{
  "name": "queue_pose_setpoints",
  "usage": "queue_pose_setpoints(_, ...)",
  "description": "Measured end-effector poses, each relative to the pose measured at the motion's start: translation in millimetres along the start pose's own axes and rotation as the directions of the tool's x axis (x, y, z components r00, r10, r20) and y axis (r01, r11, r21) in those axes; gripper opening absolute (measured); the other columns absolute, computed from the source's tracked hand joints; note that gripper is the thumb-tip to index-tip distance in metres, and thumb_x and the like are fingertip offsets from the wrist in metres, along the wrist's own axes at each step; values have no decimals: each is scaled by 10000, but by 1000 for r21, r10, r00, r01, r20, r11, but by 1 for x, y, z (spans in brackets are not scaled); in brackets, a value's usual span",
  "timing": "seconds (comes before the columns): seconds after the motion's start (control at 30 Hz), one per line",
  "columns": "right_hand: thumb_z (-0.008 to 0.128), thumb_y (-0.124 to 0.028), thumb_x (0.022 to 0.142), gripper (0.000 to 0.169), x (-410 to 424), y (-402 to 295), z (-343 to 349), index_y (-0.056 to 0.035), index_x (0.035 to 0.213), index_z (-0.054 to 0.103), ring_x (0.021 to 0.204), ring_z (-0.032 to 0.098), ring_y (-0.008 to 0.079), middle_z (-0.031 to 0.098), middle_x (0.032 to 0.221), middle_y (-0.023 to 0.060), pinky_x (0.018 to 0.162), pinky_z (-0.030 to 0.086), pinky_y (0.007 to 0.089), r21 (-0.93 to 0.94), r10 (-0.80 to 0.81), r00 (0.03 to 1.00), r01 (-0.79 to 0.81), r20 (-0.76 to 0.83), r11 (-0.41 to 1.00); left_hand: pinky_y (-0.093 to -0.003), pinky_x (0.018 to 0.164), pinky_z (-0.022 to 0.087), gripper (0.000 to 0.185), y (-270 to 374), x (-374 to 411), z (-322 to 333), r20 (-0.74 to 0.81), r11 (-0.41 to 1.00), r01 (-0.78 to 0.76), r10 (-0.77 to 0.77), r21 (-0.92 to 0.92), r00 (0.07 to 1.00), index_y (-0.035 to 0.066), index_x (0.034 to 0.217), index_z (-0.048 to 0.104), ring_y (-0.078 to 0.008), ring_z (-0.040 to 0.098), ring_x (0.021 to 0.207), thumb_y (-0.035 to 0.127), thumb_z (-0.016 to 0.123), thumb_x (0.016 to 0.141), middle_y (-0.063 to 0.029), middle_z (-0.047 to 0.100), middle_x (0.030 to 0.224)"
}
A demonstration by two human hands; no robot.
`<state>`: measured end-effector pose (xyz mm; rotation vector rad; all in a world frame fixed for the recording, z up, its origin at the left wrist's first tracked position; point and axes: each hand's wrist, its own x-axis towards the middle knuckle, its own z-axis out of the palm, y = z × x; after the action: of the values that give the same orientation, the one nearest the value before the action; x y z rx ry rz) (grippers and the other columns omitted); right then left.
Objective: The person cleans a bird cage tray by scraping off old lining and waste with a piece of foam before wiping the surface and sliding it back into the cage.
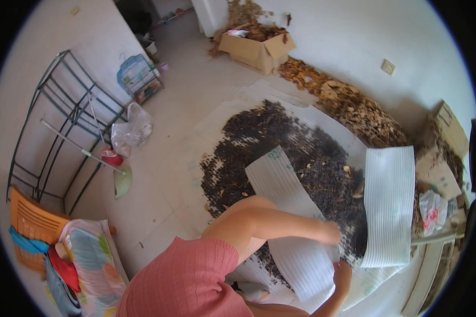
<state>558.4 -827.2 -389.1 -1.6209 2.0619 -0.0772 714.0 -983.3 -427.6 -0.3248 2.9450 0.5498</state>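
Note:
A strip of white ribbed foam sheet [297, 253] lies folded over a spread of small dark dried plant pieces [321, 178], perhaps berries or seeds. My left hand [330, 232] is at the strip's right edge, its fingers curled and mostly hidden from view. Just below it, my right hand [342, 273] pinches the strip near its lower right corner. Another white ribbed foam piece [388, 206], folded up at the right, borders the dark spread. Pale leaf bits lie scattered among the dark pieces.
Brown dried leaves [361, 107] are heaped along the wall, beside a cardboard box [258, 51] of dried plants. At the left stand a metal rack [71, 115], a broom [123, 182] and a wooden chair [39, 210] with cloths. Plastic bags [433, 212] and cartons crowd the right.

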Motion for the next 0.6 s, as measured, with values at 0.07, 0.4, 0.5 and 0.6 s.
queue_pose_setpoints(0.07, 568, -163, 865, 200, 4, -9, -5, 22, 792, 575, 802, 545, 456, 592, 803, 256, 668, 400, 508, 98, -20, 1000, 22, -18, 995, -427, 661, 523, 245, 8, -7, -19, -55, 991, -51, 44, -127, 997, 57, 859, 666, -319, 660, 791, 292, 648, 794, -131, 674, 808)
queue_pose_setpoints(0.4, 493, -108, 888, 186, 14, -27, -11, -25, 999, 617, 875, 584, 426, 633, 915, 216, 704, 442, 474, 172, -17, 996, 32, -89, 985, -450, 664, 506, 372, 23, -8, -49, -45, 959, -77, 68, -274, 997, 85, 895, 682, -338, 648, 807, 441, 650, 790, -146, 670, 815)
queue_pose_setpoints(0.5, 544, -253, 924, 267, 21, -23, -4, 1, 876, 613, 798, 558, 449, 604, 807, 243, 655, 425, 468, 170, -76, 994, 88, -77, 982, -457, 652, 500, 253, 1, 1, -10, -117, 941, -27, -14, -338, 993, 112, 809, 675, -342, 647, 784, 358, 615, 809, -130, 665, 775)
queue_pose_setpoints(0.6, 568, -216, 893, 232, 20, -24, -17, 7, 846, 612, 796, 556, 443, 605, 823, 238, 663, 426, 463, 286, -22, 997, 43, -76, 957, -434, 713, 503, 147, -2, 3, -28, -70, 914, 12, -44, -406, 997, 92, 825, 656, -320, 654, 818, 231, 607, 815, -125, 671, 828)
